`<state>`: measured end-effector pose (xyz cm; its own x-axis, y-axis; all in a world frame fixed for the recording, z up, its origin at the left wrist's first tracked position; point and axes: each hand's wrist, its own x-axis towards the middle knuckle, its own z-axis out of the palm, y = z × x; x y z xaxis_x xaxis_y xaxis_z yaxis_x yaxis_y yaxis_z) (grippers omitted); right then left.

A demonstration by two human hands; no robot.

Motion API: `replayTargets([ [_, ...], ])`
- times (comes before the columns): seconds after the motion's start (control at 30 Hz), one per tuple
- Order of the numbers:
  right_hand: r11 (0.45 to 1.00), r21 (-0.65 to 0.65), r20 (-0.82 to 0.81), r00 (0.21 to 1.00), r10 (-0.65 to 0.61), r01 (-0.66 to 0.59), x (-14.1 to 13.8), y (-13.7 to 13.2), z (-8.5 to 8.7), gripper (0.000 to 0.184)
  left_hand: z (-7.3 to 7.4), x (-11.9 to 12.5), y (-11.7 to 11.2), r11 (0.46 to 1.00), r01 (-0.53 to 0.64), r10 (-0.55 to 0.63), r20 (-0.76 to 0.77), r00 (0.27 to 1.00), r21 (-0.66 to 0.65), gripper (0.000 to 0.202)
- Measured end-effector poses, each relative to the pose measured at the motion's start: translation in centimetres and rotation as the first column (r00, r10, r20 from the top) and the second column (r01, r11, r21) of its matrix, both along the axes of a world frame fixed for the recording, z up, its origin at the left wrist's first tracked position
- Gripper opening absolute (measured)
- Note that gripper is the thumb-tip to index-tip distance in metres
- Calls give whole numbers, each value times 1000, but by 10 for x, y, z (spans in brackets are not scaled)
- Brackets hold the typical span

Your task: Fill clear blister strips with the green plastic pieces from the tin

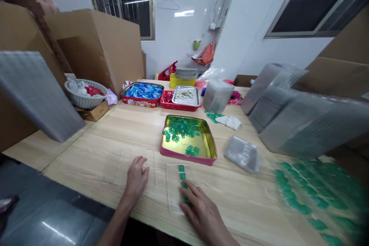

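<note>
My left hand [137, 177] is over the table at the edge of a faint clear plastic sheet or tray [121, 167], its fingers loosely bent and apart, holding nothing I can see. My right hand [201, 209] lies palm down over a shallow clear plastic tray [173, 188], fingers stretched out. Its fingertips touch or cover part of a row of green translucent pieces [182, 173] in that tray; the lower pieces are partly hidden. Just beyond both hands stands a gold-lined tin [188, 157] with a pink outside, holding loose green pieces [184, 127].
A small stack of clear trays [242, 154] lies right of the tin. Filled green trays [311, 188] spread at far right, below tall tray stacks [300, 119]. Behind are a tin of blue pieces [144, 91], a metal tray [186, 96] and a basket [86, 100]. A tray stack [43, 92] leans left.
</note>
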<state>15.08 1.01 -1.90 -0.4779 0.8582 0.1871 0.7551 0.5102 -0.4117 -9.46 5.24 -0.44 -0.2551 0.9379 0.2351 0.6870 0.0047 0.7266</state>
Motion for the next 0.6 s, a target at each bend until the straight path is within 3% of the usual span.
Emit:
replayTargets([
  [0.07,999,21,2,1000,-26,26,22,-9,-6,30,-6,-11,8,999,-10,6,-114,993,-36,31],
  [0.17,991,74,41,993,-112,109,73,-25,-19,30,-17,-13,7,985,97,-110,-89,990,-140,34],
  [0.3,957,182,99,965,-245,225,145,-41,-29,32,-26,19,-19,967,219,-213,58,975,-132,38],
  [0.37,932,235,89,949,-302,275,163,-43,-26,35,-24,44,-35,957,266,-247,156,957,-115,37],
  [0.43,891,296,23,929,-368,346,161,-42,-19,40,-18,67,-48,948,301,-258,296,920,-107,32],
  [0.5,858,314,-95,913,-398,407,139,-38,-7,41,-8,84,-55,942,303,-195,497,846,-146,34],
  [0.53,863,283,-160,908,-388,419,122,-35,0,37,-2,89,-57,935,305,-138,611,780,-179,41],
  [0.6,929,124,-288,909,-302,348,81,-30,16,27,10,96,-57,913,334,-10,807,590,-233,57],
])
